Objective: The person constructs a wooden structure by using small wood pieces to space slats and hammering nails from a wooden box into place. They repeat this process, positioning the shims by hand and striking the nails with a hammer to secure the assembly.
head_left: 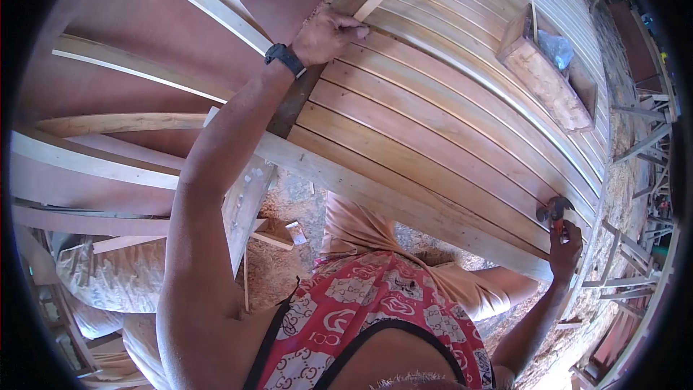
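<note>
Hands [323, 38] [566, 247] – 2, hammer [556, 209] – 1, 1 box [535, 81]

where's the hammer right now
In the head view, the hammer is at the right, in the right hand, its head over the planks' lower right end.

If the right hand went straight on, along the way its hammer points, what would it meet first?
The right hand would probably meet the open wooden box on the slats; depth is unclear.
</note>
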Demonstrator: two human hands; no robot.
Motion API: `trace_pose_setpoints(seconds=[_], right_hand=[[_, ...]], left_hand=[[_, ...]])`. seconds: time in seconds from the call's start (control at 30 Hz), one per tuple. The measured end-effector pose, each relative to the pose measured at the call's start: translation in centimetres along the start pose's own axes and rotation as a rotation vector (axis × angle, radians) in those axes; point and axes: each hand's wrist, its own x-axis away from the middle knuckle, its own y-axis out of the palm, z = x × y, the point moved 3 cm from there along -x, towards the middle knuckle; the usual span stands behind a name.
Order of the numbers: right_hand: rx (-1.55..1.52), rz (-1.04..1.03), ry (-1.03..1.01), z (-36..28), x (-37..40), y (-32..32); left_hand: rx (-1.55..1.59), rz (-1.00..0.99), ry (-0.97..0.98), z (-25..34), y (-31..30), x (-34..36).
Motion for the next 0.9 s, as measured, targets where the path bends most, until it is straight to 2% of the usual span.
trace_pose_setpoints(seconds=[0.07, 0.13, 0.27, 0.47, 0.53, 0.7, 0.77, 0.8, 0.83, 0.9], right_hand=[[-0.104, -0.013, -0.063, -0.2, -0.1, 0.0], [-0.053, -0.035, -0.053, 0.1, -0.7, 0.1], [0.055, -0.154, -0.047, 0.0, -1.9, -0.2], [0.176, -0.110, -0.020, -2.2, -2.6, -0.4], [0.223, -0.124, 0.008, -1.7, -3.1, 0.0], [0.318, -0.149, 0.061, -4.2, -3.7, -0.2], [0.046, -0.178, -0.031, -6.5, -3.8, -0.8], [0.111, -0.113, -0.117, -5.0, -4.2, -0.1], [0.115, -0.113, -0.118, -4.8, -4.5, 0.0], [-0.316, -0.428, 0.280, -9.3, -3.8, 0.1]], left_hand=[[0.004, 0.063, 0.068, -0.7, -0.4, -0.2], [0.139, 0.067, -0.009, -1.5, -0.8, -0.6], [0.176, 0.049, -0.049, -0.9, -1.3, -0.2], [0.133, 0.008, -0.032, -0.7, -1.0, -0.2], [-0.042, -0.024, -0.029, -0.4, -1.3, -0.2], [-0.067, 0.016, -0.064, 0.1, -1.0, -0.6], [-0.036, 0.028, -0.066, -0.3, -1.0, -1.5], [-0.071, 0.032, -0.006, -0.3, -0.9, -1.8], [-0.104, 0.035, 0.050, -0.3, -0.8, -2.1], [-0.066, -0.013, -0.008, -1.8, 0.9, -3.0]])
